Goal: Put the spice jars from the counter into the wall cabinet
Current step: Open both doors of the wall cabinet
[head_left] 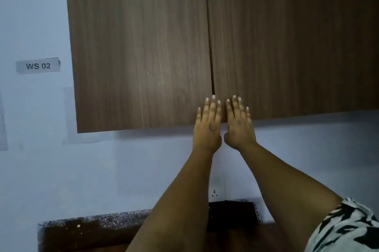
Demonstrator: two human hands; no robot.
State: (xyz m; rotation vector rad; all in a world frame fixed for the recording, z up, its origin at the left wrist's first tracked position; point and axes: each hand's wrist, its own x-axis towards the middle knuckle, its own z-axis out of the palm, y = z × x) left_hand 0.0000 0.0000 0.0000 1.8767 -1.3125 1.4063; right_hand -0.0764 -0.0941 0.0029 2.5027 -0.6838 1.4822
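Pressing straight fingers flat, left hand (208,123) and right hand (239,123) touch the closed wall cabinet (139,46) above the counter (92,223).

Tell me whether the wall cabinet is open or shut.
Shut: both doors of the wall cabinet lie flush, only a thin seam between; left hand and right hand lie flat on them.

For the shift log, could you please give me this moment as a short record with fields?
cabinet: brown wood-grain wall cabinet, left door and right door both closed
left hand: flat, fingers straight, on the left door's lower inner corner
right hand: flat, fingers straight, on the right door's lower inner corner
spice jars: none in view
counter: speckled stone edge below
wall label: reads WS 02
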